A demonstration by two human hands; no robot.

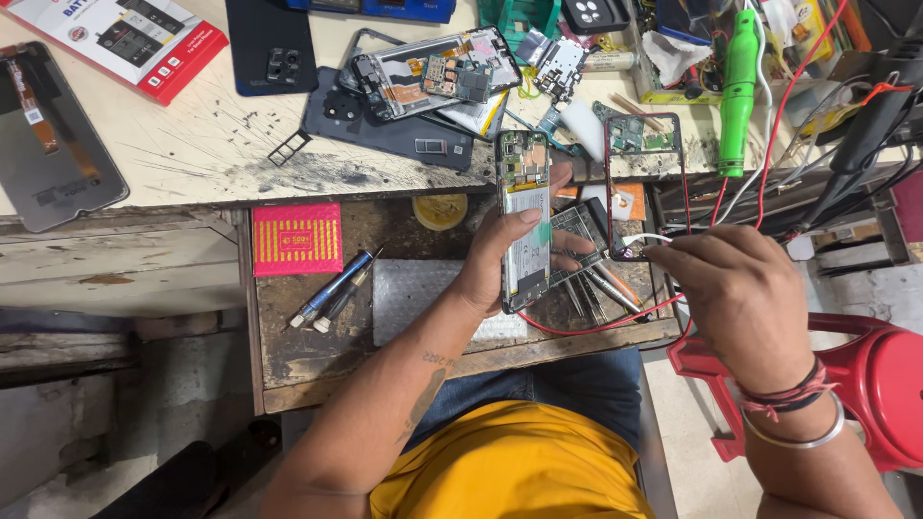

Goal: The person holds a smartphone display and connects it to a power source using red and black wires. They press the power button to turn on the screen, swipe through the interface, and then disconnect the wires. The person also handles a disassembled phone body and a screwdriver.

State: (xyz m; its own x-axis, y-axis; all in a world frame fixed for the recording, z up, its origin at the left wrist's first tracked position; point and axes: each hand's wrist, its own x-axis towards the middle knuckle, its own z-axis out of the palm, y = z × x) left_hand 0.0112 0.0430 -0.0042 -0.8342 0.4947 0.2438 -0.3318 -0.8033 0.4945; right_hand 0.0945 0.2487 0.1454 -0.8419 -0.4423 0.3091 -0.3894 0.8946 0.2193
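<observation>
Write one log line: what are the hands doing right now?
left hand: holds opened phone upright | right hand: pinches white cable end beside phone frame | below: pull-out tray with screwdrivers

Two hands work here: the left hand and the right hand. One opened phone stands upright at twelve o'clock; one phone frame sits at one o'clock. One green tool, one red pouch, one red stool, two screwdrivers at nine o'clock.
</observation>
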